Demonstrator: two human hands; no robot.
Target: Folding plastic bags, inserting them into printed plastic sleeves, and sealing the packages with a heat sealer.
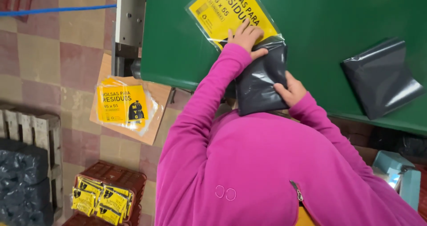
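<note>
Sliding a folded stack of black bags (260,81) into a clear yellow-labelled sleeve (229,12) on the green table (178,39), the left hand (246,37) presses flat on the sleeve's mouth, the right hand (290,90) grips the stack's near edge, which looks about half in and needs a steady push forward.

One clear sleeve with yellow label (227,10) lies on the green table (329,17). A like yellow-labelled pack (122,105) lies on cardboard on the floor. Small yellow packs (103,200) fill a red crate (126,177).

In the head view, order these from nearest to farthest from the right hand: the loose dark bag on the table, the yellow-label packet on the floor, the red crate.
From the right hand:
1. Loose dark bag, on the green table, toward the picture's right.
2. Yellow-label packet, on cardboard on the floor, left.
3. Red crate, lower left on the floor.
</note>
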